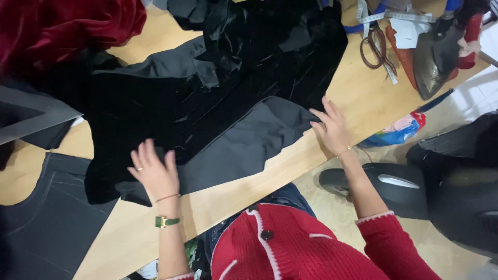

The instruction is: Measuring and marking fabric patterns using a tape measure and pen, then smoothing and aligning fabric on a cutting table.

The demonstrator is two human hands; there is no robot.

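left hand [154,173]: flat, fingers spread, palm down on the near-left end of the black velvet piece [171,111]; gripping nothing
right hand [332,129]: flat and open too, fingertips on the right tip of the grey lining flap [244,142]; pressing, not pinching
velvet position: spread across the middle of the table [332,88], directly ahead of both hands, reaching away toward the far edge
long axis: diagonal, from near-left by the left hand up to far-right near the scissors [374,47]
grey flap: folded over the near edge of the velvet, lying between the two hands, tip pointing right
nearer hand: left sits on the velvet itself; right touches only the flap's tip at the cloth edge
hand spacing: well apart, one at each end of the flap, both on the near side of the cloth
key relation: bulk of cloth lies away from the body, beyond both palms
surroundings: red cloth [67,23] far-left, grey panel [46,223] near-left half under the velvet, iron [438,57] and tape measure [371,15] far-right, none touching the hands
wrists: green watch [167,221] on the left, thin bracelet on the right
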